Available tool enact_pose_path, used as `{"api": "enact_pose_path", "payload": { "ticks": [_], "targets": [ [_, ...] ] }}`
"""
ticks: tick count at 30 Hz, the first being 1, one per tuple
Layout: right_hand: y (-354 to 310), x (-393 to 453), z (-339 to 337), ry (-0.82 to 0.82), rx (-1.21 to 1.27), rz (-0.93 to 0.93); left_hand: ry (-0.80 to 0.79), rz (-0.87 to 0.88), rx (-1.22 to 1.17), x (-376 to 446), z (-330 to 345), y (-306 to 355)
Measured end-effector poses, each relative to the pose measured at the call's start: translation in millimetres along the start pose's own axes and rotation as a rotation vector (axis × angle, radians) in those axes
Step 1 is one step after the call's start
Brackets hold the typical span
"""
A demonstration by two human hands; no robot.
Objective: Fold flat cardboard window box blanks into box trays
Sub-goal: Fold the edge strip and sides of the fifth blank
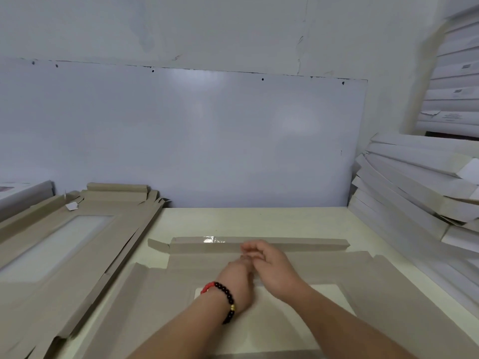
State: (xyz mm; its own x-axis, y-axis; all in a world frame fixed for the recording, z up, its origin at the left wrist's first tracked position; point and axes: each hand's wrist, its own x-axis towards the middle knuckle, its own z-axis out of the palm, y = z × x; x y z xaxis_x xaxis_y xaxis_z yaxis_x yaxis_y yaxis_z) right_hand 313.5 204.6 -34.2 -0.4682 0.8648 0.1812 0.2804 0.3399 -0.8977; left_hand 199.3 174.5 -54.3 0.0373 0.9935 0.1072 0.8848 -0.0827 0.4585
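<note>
I see my right hand (269,265) with loosely curled fingers resting on the far flap of the cardboard blank (388,286), holding nothing that I can make out. My left hand (237,275), with a bead bracelet (225,294) on the wrist, is blurred and partly hidden, so I cannot tell its state. The blank lies flat on the near table (259,221). A stack of flat blanks (64,242) lies at left, white folded boxes (414,182) at right.

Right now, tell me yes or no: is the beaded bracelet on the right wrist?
No, the beaded bracelet sits on the left wrist, just behind the left hand; the right hand has a bare wrist.
</note>
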Motion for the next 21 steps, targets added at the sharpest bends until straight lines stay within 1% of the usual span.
{"api": "enact_pose_path", "payload": {
  "ticks": [1, 2, 4, 5, 8, 10, 11, 13, 17, 21],
  "targets": [
    [4.6, 6.3, 7.8, 0.008, 0.075, 0.063, -0.004, 0.02, 0.023, 1.4, 2.7, 0.8],
    [10.8, 13.0, 12.0, -0.01, 0.044, 0.081, -0.02, 0.05, 0.092, 2.5, 5.9, -0.3],
    [24.7, 22.2, 12.4, -0.102, -0.157, 0.111, -0.05, 0.1, 0.241, 4.9, 12.0, -3.8],
    [29.3, 26.2, 9.8, -0.133, -0.238, 0.124, -0.053, 0.119, 0.272, 6.9, 14.9, -6.7],
    [42.8, 38.8, -5.9, -0.23, -0.508, 0.11, -0.039, 0.144, 0.206, 15.5, 19.9, -21.2],
    [56.7, 43.2, -23.5, -0.282, -0.767, 0.12, -0.075, 0.075, 0.235, 22.1, 18.7, -34.8],
    [64.0, 43.4, -35.5, -0.275, -0.876, 0.142, -0.09, 0.027, 0.267, 24.2, 16.9, -43.5],
    [78.1, 40.0, -64.2, -0.231, -0.98, 0.224, -0.096, -0.061, 0.315, 25.9, 10.7, -62.9],
    [107.2, 22.0, -130.9, -0.108, -1.063, 0.412, -0.117, -0.203, 0.369, 22.3, -9.3, -103.5],
    [128.4, -5.8, -183.9, 0.008, -1.106, 0.543, -0.069, -0.357, 0.41, 11.9, -35.5, -147.6]
  ]
}}
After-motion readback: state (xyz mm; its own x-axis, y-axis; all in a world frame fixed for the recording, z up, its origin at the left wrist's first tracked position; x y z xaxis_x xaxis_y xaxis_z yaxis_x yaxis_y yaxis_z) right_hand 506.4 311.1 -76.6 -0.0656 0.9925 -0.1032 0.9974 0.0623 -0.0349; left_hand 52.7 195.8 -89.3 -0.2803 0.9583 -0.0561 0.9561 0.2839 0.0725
